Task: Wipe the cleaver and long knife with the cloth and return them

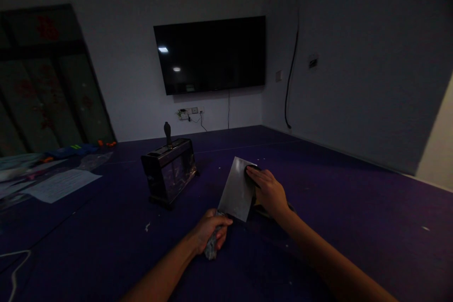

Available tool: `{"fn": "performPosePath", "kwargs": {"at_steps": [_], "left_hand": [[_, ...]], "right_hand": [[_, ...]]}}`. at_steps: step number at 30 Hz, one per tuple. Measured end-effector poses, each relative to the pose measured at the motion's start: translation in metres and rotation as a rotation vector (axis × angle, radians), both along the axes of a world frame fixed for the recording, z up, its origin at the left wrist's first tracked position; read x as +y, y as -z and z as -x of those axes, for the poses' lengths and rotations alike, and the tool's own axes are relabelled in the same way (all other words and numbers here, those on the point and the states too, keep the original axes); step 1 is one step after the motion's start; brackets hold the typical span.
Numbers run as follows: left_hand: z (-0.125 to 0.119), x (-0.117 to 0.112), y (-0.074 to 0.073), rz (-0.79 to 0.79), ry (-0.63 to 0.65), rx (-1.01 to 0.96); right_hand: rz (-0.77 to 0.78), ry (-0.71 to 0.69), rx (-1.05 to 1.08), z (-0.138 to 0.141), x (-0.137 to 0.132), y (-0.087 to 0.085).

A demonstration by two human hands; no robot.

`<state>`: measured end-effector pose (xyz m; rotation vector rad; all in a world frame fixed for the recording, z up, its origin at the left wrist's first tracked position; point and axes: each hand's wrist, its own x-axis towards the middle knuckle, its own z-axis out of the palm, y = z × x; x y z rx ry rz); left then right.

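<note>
Dim, underexposed room; ceiling lights glint on the television (211,54); edges warp.

One cleaver (236,188) at centre, one dark pad (252,170) against its blade. Two grips at lower centre: left grip (209,233) and right grip (269,192). One dark knife box (170,174) left of centre, one handle (167,133) sticking up from it. One television (211,54) at upper centre, one socket strip (191,111) beneath. One black cable (290,71) hanging at upper right. One white paper sheet (62,184) at left. One white cord (16,266) at lower left.
</note>
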<state>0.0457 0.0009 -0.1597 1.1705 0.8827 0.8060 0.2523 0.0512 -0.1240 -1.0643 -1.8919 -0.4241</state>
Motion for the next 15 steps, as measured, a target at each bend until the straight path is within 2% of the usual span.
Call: {"fn": "performPosePath", "kwargs": {"at_steps": [7, 15], "left_hand": [[0.001, -0.001, 0.0, 0.006, 0.004, 0.002], [-0.001, -0.001, 0.0, -0.002, -0.105, -0.024]], "right_hand": [[-0.009, 0.041, 0.057, -0.008, 0.005, -0.002], [0.052, -0.073, -0.096, 0.014, -0.004, 0.006]]}}
